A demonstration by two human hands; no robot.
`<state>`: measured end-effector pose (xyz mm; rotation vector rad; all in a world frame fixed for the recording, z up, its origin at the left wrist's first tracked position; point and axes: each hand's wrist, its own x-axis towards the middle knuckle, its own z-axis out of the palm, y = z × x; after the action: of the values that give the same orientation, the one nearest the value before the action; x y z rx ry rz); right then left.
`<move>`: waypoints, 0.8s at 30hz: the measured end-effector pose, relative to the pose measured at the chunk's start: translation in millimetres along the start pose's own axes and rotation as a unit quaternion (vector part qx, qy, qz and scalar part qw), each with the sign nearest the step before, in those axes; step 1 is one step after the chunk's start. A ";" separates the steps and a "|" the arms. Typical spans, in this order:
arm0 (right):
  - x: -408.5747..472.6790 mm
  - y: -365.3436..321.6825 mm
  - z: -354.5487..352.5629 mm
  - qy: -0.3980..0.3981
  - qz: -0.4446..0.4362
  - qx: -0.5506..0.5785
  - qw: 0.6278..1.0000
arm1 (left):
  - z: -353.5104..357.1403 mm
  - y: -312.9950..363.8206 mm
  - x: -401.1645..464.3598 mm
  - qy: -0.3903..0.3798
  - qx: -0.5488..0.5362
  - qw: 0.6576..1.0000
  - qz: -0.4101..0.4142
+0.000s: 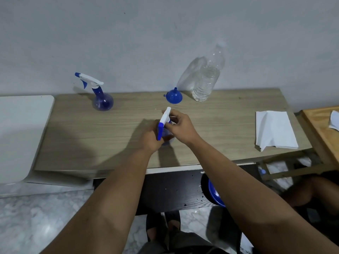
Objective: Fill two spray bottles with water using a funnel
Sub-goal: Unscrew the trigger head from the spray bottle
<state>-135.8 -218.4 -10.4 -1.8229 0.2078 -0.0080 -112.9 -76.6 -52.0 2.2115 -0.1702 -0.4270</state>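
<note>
At the middle of the wooden table (91, 136) stands a small blue spray bottle (167, 133), mostly hidden by my hands. My left hand (149, 138) wraps its round body. My right hand (178, 125) grips its white-and-blue spray head (163, 121), whose nozzle points toward me. A second blue spray bottle (101, 96) with its head on stands at the back left. A blue funnel (174, 96) lies mouth-down at the back centre. Beside it stands a clear water bottle (207, 81), partly full, against the wall.
A folded white paper towel (275, 129) lies at the table's right end. A white surface (20, 129) adjoins the table on the left, a wooden stand (322, 129) on the right. A blue bowl (215, 195) sits below the front edge.
</note>
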 end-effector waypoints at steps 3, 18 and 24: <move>-3.8 3.9 2.3 0.041 -0.005 0.020 0.999 | -0.5 -1.5 -0.4 -0.004 -0.009 1.000 -0.014; -3.6 -2.6 -1.5 0.015 -0.047 -0.015 0.999 | 8.0 -18.3 15.6 -0.010 -0.056 0.998 -0.002; -9.0 0.6 2.9 0.040 -0.017 0.000 0.999 | -3.7 6.6 -3.7 -0.025 0.010 1.000 -0.013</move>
<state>-144.4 -214.4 -10.8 -1.8267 0.2340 -0.1047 -114.8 -77.0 -43.9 2.2267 -0.1736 -0.4965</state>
